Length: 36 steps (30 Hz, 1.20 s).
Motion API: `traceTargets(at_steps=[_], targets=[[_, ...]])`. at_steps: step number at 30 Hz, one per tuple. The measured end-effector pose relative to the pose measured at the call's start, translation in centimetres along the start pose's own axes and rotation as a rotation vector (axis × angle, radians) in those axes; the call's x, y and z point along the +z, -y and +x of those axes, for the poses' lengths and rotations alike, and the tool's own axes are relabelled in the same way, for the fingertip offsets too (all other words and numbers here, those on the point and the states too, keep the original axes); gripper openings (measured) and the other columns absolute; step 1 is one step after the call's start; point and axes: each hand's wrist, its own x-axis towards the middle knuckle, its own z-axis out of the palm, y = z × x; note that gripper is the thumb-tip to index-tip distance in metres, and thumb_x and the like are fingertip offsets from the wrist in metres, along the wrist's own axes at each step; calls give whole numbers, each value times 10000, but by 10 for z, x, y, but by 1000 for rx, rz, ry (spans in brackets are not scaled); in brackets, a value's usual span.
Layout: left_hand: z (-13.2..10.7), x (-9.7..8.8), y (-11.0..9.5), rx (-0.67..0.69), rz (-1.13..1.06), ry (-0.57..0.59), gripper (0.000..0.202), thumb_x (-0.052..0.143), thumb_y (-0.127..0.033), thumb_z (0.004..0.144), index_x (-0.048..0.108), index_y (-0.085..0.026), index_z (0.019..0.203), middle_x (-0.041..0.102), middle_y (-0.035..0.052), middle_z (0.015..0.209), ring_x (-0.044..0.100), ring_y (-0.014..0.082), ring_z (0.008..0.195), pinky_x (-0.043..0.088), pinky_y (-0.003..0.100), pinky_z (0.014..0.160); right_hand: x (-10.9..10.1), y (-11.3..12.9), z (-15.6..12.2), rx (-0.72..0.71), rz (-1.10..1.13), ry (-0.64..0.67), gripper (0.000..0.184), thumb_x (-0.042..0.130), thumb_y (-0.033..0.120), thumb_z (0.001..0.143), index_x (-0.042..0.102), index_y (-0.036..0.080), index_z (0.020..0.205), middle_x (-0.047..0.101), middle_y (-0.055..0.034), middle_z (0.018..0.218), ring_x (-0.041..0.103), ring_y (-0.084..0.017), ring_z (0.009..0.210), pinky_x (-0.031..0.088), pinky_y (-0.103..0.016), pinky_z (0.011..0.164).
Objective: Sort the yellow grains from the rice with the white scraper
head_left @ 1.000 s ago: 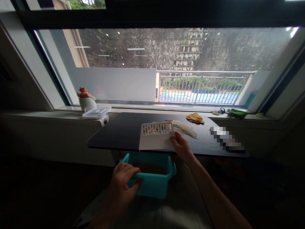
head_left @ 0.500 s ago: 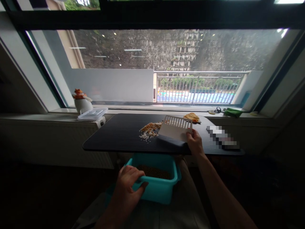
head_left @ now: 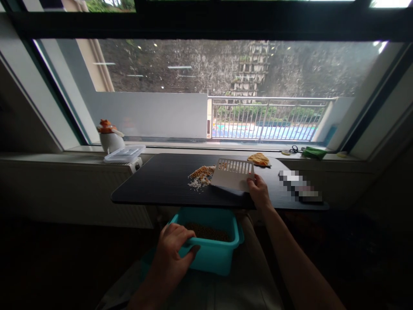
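My left hand point(head_left: 177, 247) is closed on the near rim of a teal plastic tub point(head_left: 211, 260), which rests on my lap below the table edge. Small brown pellets or grains point(head_left: 208, 231) cover the tub's bottom. My right hand point(head_left: 259, 191) pinches the right end of a flat white slotted scraper point(head_left: 230, 178), held tilted over the dark table point(head_left: 155, 185). Beside the scraper's left edge lies a pile of yellow corn-like kernels point(head_left: 202, 173), with white rice-like grains point(head_left: 197, 184) scattered in front of it. Part of the pile is hidden behind the scraper.
A folded orange cloth point(head_left: 259, 159) lies at the table's back right, and a blurred-out flat object point(head_left: 300, 186) at its right end. On the sill stand a white pot point(head_left: 110, 141), a clear plastic lid or tray point(head_left: 125, 154) and a green cloth-like item point(head_left: 313, 153).
The scraper and my right hand have shifted slightly left, toward the pile. My left hand stays on the tub's rim.
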Motion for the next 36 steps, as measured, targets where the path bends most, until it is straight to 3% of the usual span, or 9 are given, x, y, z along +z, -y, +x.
traceTargets(at_steps=[25,36], targets=[[3,2,-1,4,21,-2,65,634,-178,790,632,-229,830,661,-6,753,596,221,774,465,477,854,1,-4,4,20,31,-34,418,541,417,707,610,169,1036,693,-77,882,623,-238,791,488,-335,660],[3,1,-3,-9,18,8,65,642,-174,785,638,-224,826,663,0,760,586,226,783,466,485,861,0,-6,3,23,51,-23,459,538,437,711,604,162,1073,699,-83,914,635,-244,813,504,-355,701]])
